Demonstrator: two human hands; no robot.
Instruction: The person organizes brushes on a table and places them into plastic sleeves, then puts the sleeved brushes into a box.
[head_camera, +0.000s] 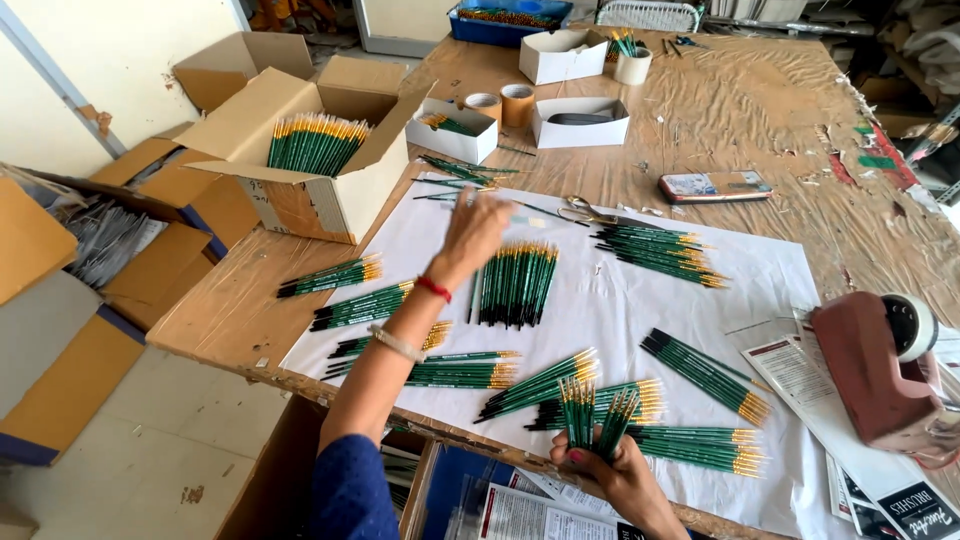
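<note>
Right hand: the right hand (622, 478), nearest the camera at the table edge, is closed around a bunch of green brushes (592, 413), gold ends up and fanned; the upright hold appears to keep the tips level and countable.
Nearest bundles: just beyond that hand, several brush bundles (700, 445) lie on the white paper sheet (620, 300), each apart from its neighbour, seemingly to keep the lots separate.
Tape dispenser: a red-brown tape dispenser (875, 375) stands at the right edge on printed leaflets (800, 375), within reach of the right side.
Left hand: the left hand (472, 232) is stretched forward over the sheet, a red thread and a bangle at the wrist; it is motion-blurred, so I cannot tell whether the fingers are spread or pinching anything.
Centre bundle: a brush bundle (515, 285) lies just beside that hand, gold ends away from the camera.
Scissors: scissors (585, 210) lie at the far edge of the sheet.
Supply carton: an open cardboard carton (310, 175) at the left holds brushes standing upright.
Far table: white boxes (575, 122), two tape rolls (502, 103) and a cup of brushes (630, 60) sit well apart from the working sheet.
</note>
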